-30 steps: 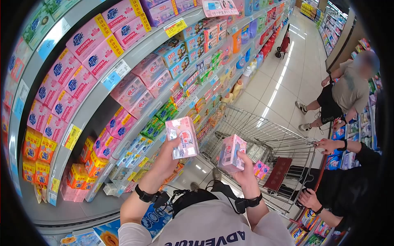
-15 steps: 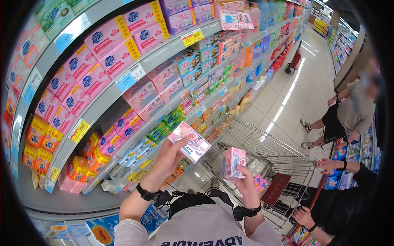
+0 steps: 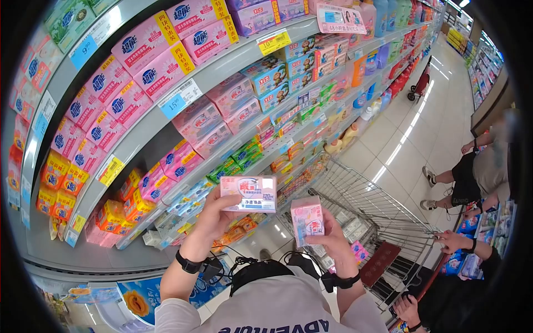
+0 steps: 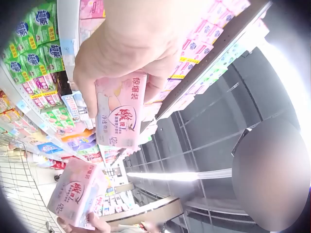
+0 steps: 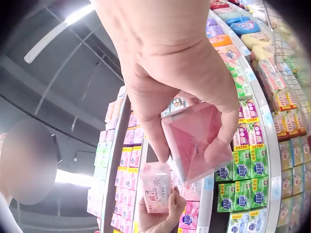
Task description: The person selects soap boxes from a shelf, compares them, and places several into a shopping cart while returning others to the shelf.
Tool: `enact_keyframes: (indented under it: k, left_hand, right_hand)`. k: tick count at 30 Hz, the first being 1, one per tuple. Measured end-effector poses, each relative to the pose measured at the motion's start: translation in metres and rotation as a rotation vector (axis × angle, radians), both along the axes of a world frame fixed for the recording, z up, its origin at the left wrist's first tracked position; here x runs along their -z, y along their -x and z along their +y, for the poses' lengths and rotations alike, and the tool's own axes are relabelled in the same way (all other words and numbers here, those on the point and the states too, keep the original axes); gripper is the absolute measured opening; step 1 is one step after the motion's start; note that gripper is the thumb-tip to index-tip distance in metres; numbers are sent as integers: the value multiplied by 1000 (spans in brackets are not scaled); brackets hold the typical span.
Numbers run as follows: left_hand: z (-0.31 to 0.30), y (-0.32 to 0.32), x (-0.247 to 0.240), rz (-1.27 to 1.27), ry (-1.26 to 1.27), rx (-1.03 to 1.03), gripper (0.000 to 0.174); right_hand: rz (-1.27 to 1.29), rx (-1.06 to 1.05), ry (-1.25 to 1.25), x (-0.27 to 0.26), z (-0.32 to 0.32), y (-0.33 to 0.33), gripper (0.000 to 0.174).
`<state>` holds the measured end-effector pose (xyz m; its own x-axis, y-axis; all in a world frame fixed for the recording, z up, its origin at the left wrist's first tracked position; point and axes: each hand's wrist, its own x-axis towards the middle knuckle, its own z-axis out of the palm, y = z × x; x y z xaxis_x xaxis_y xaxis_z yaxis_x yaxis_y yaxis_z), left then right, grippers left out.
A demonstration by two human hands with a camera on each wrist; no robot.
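The left hand [image 3: 214,216] is closed around one end of a pink box [image 3: 248,194], thumb on the printed front face, fingers behind. This box lies with its long side running across the head view, front face toward the head camera. The right hand [image 3: 336,238] is closed around a second box [image 3: 307,221], also pink, with the thumb pressed on its lower part. The second box stands on end, slightly tilted, to the right of the first and apart from it. In the left wrist view, both boxes show the same style of printing, with a red logo on the front. A black wristband [image 3: 190,262] is fitted behind the left hand. Beyond and to the left of the left hand, shelving [image 3: 130,139] carries stacked pink packs [image 3: 147,77]; green packs [image 3: 233,158] sit on a shelf beyond the left-hand box. A wire shopping cart [image 3: 369,191] is positioned beyond and to the right of the right hand; pink packs and pale packs lie inside it, and a dark red panel [image 3: 380,263] is mounted on it. Farther right, another person's hand [image 3: 452,241] rests on the cart's edge.
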<state>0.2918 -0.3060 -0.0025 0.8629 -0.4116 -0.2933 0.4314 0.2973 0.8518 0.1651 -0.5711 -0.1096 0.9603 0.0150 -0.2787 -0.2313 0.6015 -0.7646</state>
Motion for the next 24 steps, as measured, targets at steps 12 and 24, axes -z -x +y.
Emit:
enact_keyframes:
  k: [12, 24]
  left_hand:
    - [36, -41, -8, -514, -100, -507, 55]
    - [47, -90, -9, -956, -442, -589, 68]
  right_hand:
    - [-713, 52, 825, -106, -28, -130, 76]
    - [-1103, 141, 1087, -155, -9, -258, 58]
